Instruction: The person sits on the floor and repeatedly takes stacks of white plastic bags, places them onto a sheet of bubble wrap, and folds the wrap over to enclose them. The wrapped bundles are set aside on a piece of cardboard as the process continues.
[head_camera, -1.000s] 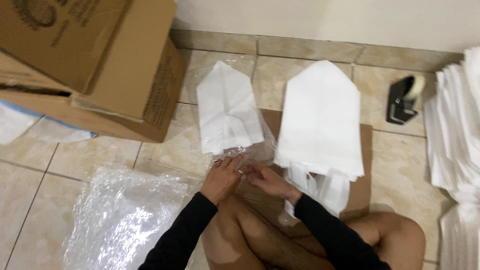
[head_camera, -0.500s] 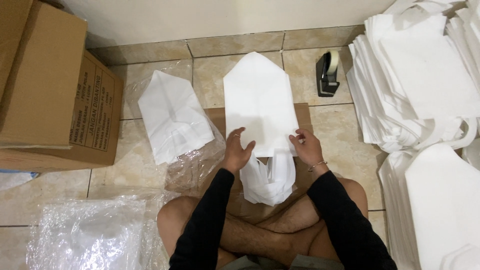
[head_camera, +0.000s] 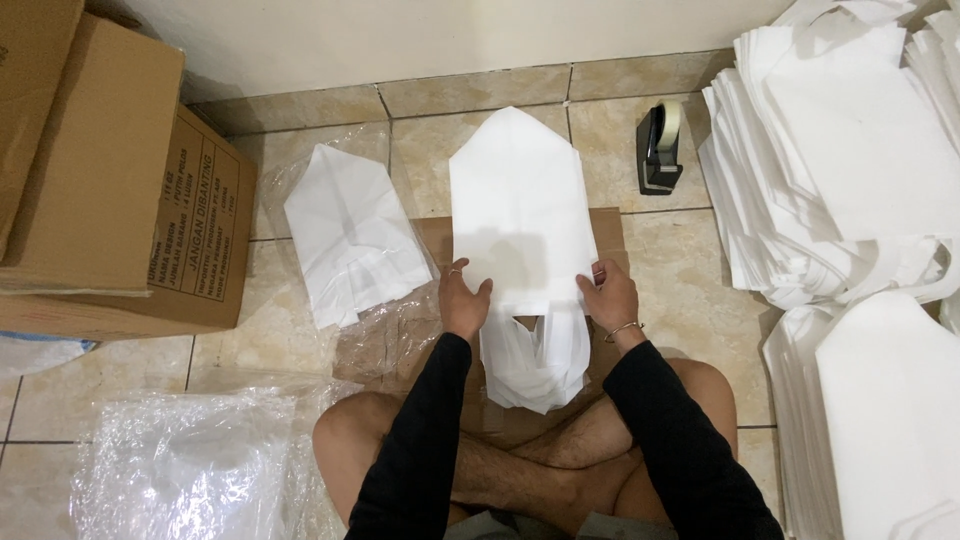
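The person sits cross-legged on a tiled floor, with a flat sheet of brown cardboard laid over the tiles as a work surface. A stack of white fabric bags, folded to a point at the far end, lies along the middle of the cardboard, its handles hanging off the near edge onto the person's legs. The left hand presses on the stack's left edge and the right hand on its right edge, fingers spread and flat rather than clenched, apparently to square the pile and keep it from sliding. Off the cardboard's left edge, a second folded bundle rests on clear plastic wrap. A black tape dispenser stands near the wall, cardboard boxes at the left, tall heaps of white bags at the right.
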